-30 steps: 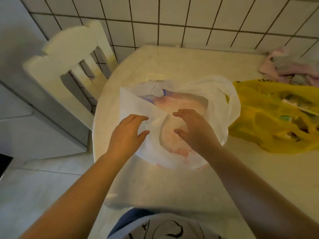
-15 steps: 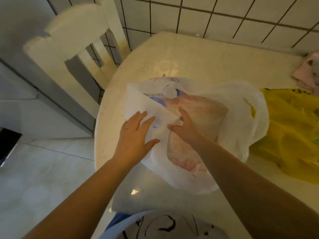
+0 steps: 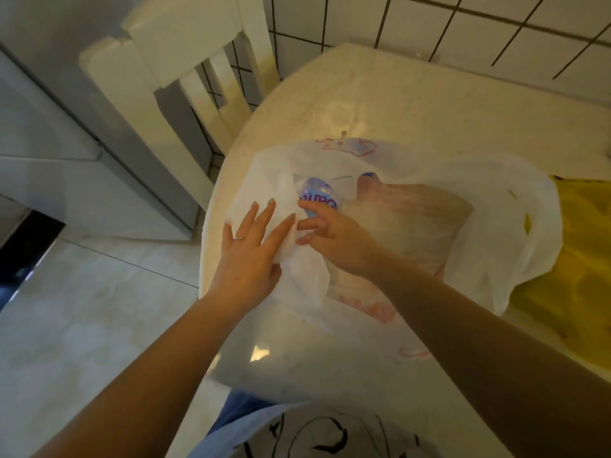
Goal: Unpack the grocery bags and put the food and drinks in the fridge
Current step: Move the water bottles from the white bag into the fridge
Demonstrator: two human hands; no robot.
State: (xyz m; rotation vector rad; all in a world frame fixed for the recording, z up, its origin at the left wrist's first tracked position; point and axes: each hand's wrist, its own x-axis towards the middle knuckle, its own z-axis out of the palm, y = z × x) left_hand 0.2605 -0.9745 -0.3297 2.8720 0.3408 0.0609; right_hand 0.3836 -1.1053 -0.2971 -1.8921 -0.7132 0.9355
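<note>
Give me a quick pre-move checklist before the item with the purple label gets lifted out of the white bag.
1. White plastic bag mouth open: ok.
2. Clear item with purple label exposed: ok, partly covered.
3. Left hand flat, holding the bag's edge aside: ok.
4. Right hand gripping the item: not ok, fingers only reach it.
5. Bag fully on the round cream table: ok.
6. Yellow plastic bag clear of the lift: ok.

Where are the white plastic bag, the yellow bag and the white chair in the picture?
white plastic bag (image 3: 489,206): head view, on its far right wall.
yellow bag (image 3: 582,259): head view, on its crumpled side at the right edge.
white chair (image 3: 185,31): head view, on the top rail of its backrest.
</note>
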